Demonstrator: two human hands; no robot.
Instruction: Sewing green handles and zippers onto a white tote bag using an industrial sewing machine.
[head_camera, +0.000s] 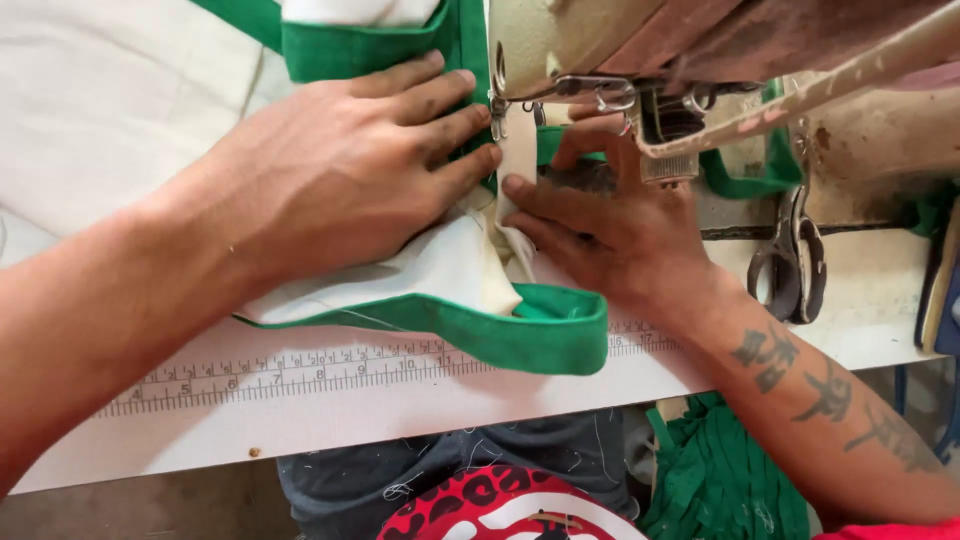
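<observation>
Both hands lie flat, gripping nothing: left hand (345, 165) and right hand (610, 225) press the cream cloth (450, 270) mid-frame. Fingertips sit near the sewing machine (600, 40); its needle might prick them.

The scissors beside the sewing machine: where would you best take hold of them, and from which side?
Probably by the looped handles. The scissors lie on the white table with the loops toward the table's near edge and the blades pointing under the sewing machine. Coming from the near side seems easiest for the right hand, which rests just left of them on the cloth.
</observation>
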